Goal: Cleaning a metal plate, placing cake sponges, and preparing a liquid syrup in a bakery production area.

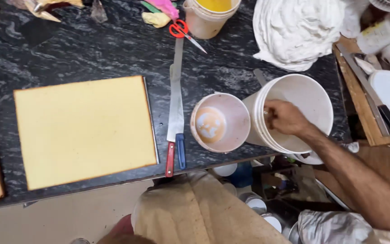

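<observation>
- Dark, marbled stone worktop (pixel 104 49), seen from above; its near edge runs just under the things listed below, with a cloth-covered lap or apron below that.
- Right hand (pixel 285 118) comes in from the lower right, forearm slanting up and left. Fingers (pixel 269 115) are curled together over the left rim of the large white bucket (pixel 308 97), pinching its wall; fingertips sit at the rim and are partly hidden, so the exact grip is hard to read.
- Bucket is tipped toward the left, mouth facing the camera, inside looks empty and smeared white. It lies directly under and to the right of the fingers.
- Touching or just beside the fingers on their left: a smaller pale tub (pixel 220 122), upright, with a little orange-white liquid pooled at the bottom. Bucket rim and tub rim meet or nearly meet; cannot tell which.
- Further left of the fingers: two long knives (pixel 175 108), blades running away from the viewer, red and blue handles nearest the worktop edge.
- Well left: flat square sponge sheet (pixel 84 131), pale yellow.
- Beyond the fingers: mound of white cream (pixel 294 27) in a bowl, red-handled scissors (pixel 179 29), a tub of yellow liquid (pixel 211 11).
- Left hand not in view.
</observation>
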